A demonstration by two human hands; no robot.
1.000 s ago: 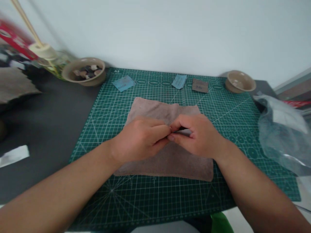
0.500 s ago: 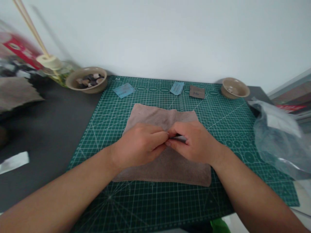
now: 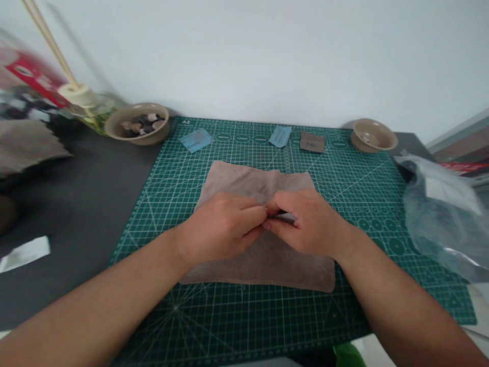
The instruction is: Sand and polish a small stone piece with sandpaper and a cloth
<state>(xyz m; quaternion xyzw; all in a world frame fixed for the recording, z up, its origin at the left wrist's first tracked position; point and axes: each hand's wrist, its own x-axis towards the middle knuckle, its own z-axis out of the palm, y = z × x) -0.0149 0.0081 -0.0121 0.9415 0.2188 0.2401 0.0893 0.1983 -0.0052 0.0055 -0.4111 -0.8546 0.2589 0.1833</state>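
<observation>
My left hand (image 3: 225, 224) and my right hand (image 3: 305, 221) meet fingertip to fingertip over a brownish-pink cloth (image 3: 252, 270). Both are closed in a pinch. Whatever sits between the fingertips is small and mostly covered by them, so I cannot make out its kind. The cloth lies spread out, slightly wrinkled toward its far edge, on a green cutting mat (image 3: 214, 331) with white grid lines. Beyond the cloth lie two light blue slips, a left one (image 3: 196, 140) and a middle one (image 3: 280, 136), and a brown slip (image 3: 312, 142), all bearing writing.
A bowl of dark and tan stones (image 3: 137, 125) stands at the back left beside a reed diffuser (image 3: 82, 99). Another tan bowl (image 3: 373, 135) with a few small bits sits back right. A clear plastic bag (image 3: 443, 214) covers the mat's right edge. A white scrap (image 3: 26, 253) lies left.
The view has shifted very slightly, so everything appears a little to the right. My hands keep the same pinch over the cloth.
</observation>
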